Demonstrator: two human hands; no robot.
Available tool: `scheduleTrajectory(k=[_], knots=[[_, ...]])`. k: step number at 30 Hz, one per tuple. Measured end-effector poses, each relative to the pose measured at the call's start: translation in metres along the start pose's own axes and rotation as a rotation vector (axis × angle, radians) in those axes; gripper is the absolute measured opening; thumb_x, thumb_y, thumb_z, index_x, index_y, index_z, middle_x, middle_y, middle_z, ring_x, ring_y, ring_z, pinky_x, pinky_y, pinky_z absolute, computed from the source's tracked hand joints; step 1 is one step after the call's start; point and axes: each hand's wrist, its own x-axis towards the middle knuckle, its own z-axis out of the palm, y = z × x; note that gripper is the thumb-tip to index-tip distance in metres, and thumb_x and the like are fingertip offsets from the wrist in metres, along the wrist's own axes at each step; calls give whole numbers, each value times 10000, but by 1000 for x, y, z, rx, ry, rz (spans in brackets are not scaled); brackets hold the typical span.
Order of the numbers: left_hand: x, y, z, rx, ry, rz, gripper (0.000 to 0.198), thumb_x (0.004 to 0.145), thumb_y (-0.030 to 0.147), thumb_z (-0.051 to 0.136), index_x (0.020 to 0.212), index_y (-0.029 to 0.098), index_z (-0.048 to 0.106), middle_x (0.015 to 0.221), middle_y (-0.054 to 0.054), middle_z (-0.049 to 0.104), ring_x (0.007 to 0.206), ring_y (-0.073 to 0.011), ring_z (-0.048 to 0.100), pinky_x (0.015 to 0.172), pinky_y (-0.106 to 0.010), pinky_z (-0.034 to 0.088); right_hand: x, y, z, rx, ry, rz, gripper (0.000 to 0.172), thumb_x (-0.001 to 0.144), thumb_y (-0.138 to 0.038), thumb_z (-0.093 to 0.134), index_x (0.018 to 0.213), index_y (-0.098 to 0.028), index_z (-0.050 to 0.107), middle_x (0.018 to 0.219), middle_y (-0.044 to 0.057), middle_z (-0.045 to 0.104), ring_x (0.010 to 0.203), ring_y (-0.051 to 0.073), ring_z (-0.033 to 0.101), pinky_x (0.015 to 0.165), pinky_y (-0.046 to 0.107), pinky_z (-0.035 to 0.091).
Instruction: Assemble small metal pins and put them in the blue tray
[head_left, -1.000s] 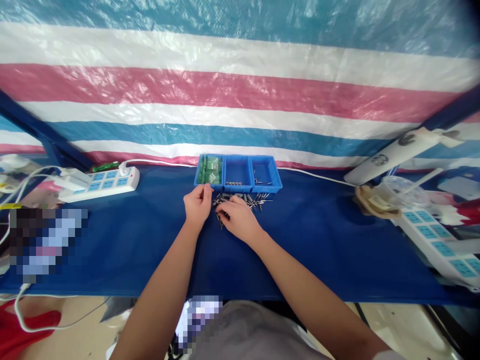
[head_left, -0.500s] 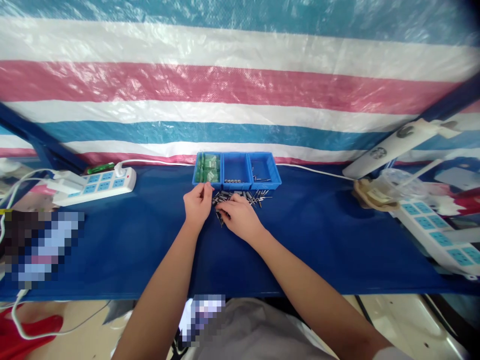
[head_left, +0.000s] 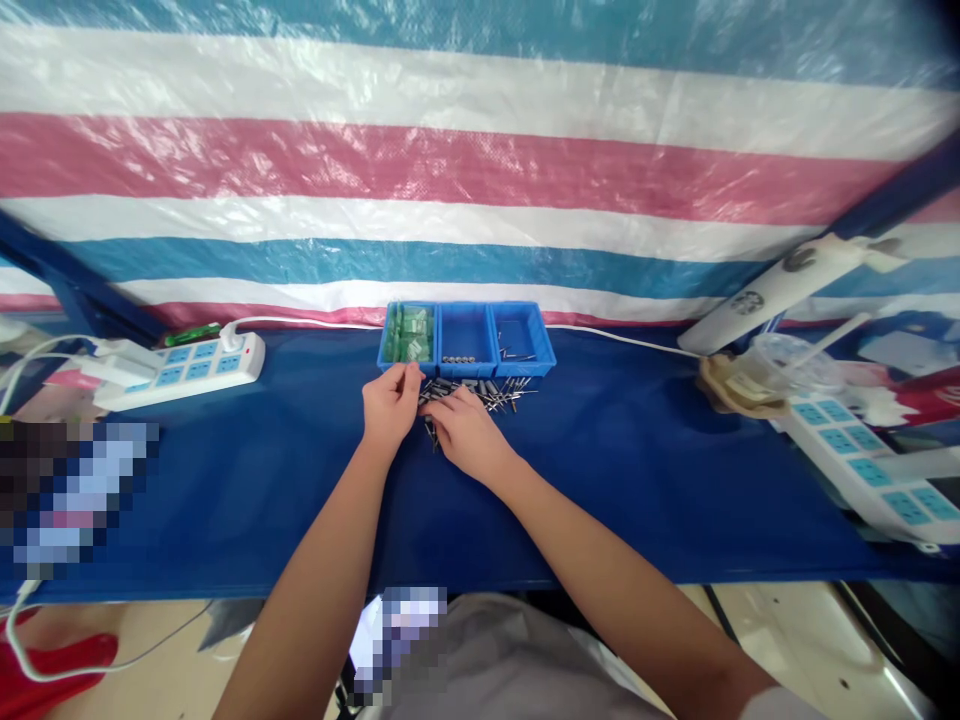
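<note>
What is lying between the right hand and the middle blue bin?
In the head view, a pile of small parts, partly covered by the right hand, lies on the table before the middle blue bin.

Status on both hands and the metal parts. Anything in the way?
Left hand curled beside the pile, grip unclear. Right hand over the metal parts, hiding some. Blue bins directly behind; no obstruction visible.

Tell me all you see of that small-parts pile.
The pile is a loose scatter of slim dark and silvery pieces, metallic-looking, lying at mixed angles on the blue table, just in front of the blue bins. The right hand covers part of it; whether the left hand touches it is unclear.
</note>
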Motion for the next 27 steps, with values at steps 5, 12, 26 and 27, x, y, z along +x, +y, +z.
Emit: scheduleTrajectory(k=[5, 12, 26, 27], knots=[[0, 0, 0, -11, -87, 19, 372, 993, 417, 529, 792, 185, 740, 681, -14, 704, 602, -129, 618, 623, -235, 474, -2, 2, 0, 174, 174, 38, 316, 942, -60, 474, 1132, -208, 679, 1100, 96, 695, 1024, 249, 561, 989, 417, 470], [-3, -1, 3, -69, -189, 74, 301, 968, 419, 574, 891, 195, 760, 626, 11, 630, 554, -114, 543, 576, -232, 448, -3, 15, -8, 489, 365, 258, 326, 913, -131, 501, 1145, -230, 708, 1068, 69, 658, 840, 166, 625, 788, 319, 554], [-6, 1, 4, -89, -288, 160, 244, 909, 379, 661, 1062, 220, 765, 537, 80, 401, 484, -81, 402, 555, -215, 408, 5, 20, 0, 1022, 451, 520, 337, 789, -468, 757, 995, -213, 678, 822, 18, 715, 740, 169, 671, 723, 327, 588], [-6, 0, 4, -93, -287, 162, 241, 907, 377, 663, 1059, 220, 765, 538, 79, 405, 486, -82, 405, 558, -217, 411, 5, 20, -1, 1027, 456, 530, 360, 781, -486, 767, 997, -210, 686, 829, 23, 722, 746, 171, 674, 723, 327, 588]])
